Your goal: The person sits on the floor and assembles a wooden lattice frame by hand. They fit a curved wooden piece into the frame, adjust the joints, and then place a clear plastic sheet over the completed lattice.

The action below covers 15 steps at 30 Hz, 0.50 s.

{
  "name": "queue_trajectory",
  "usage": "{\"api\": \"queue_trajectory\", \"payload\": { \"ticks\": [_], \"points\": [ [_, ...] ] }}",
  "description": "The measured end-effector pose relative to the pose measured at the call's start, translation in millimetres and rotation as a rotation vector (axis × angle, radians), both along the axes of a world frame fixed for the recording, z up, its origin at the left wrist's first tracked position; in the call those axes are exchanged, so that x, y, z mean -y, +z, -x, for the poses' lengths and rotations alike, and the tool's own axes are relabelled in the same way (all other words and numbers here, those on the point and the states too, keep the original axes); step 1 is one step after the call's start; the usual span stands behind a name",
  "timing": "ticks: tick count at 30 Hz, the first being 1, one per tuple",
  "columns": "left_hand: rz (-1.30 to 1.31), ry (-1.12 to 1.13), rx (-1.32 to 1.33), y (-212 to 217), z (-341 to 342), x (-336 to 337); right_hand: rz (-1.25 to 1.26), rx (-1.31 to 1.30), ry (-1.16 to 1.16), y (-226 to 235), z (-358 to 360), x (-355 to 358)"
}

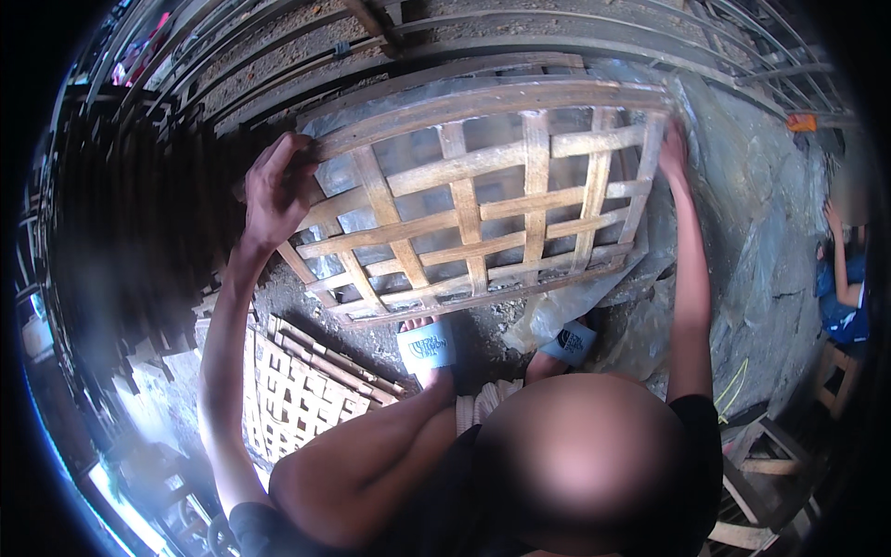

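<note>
A bamboo lattice panel (467, 206), woven from flat strips inside a wooden frame, is tilted up in front of my feet. My left hand (278, 190) is closed around its upper left corner, with the fingertips curled over the frame. At the opposite end, my right hand (675, 153) grips the upper right corner; some of its fingers are hidden behind the frame. Crumpled clear plastic sheeting (733, 223) lies under and beyond the panel, showing through its gaps.
More lattice panels (302, 395) lie stacked at lower left. Dark wooden strips (139, 213) crowd the left side. Slatted rails (520, 42) run along the far side. Another person (843, 278) sits at the right edge, near an orange object (801, 123). Wooden pieces (761, 464) lie at lower right.
</note>
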<state>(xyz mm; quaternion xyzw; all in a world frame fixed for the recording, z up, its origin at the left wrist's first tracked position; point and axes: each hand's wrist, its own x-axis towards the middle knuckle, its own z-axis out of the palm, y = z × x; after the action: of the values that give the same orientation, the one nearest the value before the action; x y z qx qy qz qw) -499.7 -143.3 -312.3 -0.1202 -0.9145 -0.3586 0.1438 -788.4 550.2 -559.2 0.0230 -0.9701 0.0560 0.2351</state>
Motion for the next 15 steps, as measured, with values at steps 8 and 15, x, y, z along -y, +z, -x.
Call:
{"api": "queue_trajectory", "payload": {
  "ticks": [8, 15],
  "points": [
    [0.455, -0.05, -0.126, 46, -61, -9, 0.502, -0.021, 0.357, 1, -103, 212],
    [0.418, -0.065, -0.229, 43, -58, -21, 0.65, 0.286, 0.384, 9, -29, 211]
  ]
}}
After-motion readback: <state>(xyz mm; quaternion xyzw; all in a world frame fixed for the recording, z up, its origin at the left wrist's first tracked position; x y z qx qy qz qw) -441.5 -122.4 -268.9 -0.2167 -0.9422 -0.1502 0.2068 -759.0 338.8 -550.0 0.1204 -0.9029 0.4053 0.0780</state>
